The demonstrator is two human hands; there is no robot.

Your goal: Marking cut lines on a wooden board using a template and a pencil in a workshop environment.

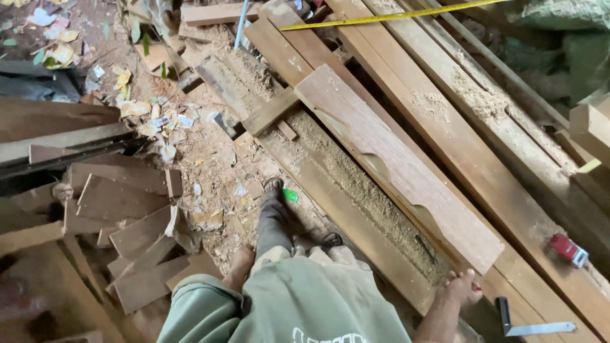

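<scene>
At 5 o'clock in the view, low against the timber stack: right hand, bare, is reaching out from the lower edge. Its fingers are lying stretched and pressed side by side, the tips touching the wood just at the near end of the loose plank, not wrapped around anything.

Loose plank: reddish-brown and broad, with a chipped edge. It is lying flat and slanting from the centre top down toward 5 o'clock, resting on the longer beams beneath.

Left hand: at 7 o'clock, hanging beside the green shirt. It is touching nothing, and the state of its fingers cannot be told.

Sawdust: lying in a thick band along the plank's left side, with more scattered on the beams at 2 o'clock.

Sandalled foot: at centre, standing on the littered ground, with a small green scrap just beside it.

Small crosswise block: at 11 o'clock from the plank's middle, lying across the stack.

Yellow tape blade: at 12 o'clock, stretching across the beams.

Red tape measure case: at 4 o'clock, sitting on a beam.

Metal try square: at 5 o'clock, lying near the right hand but apart from it.

Wood offcuts: at 8 to 9 o'clock, piling loosely.

Paper litter: at 10 o'clock, strewn over the dirt.
</scene>
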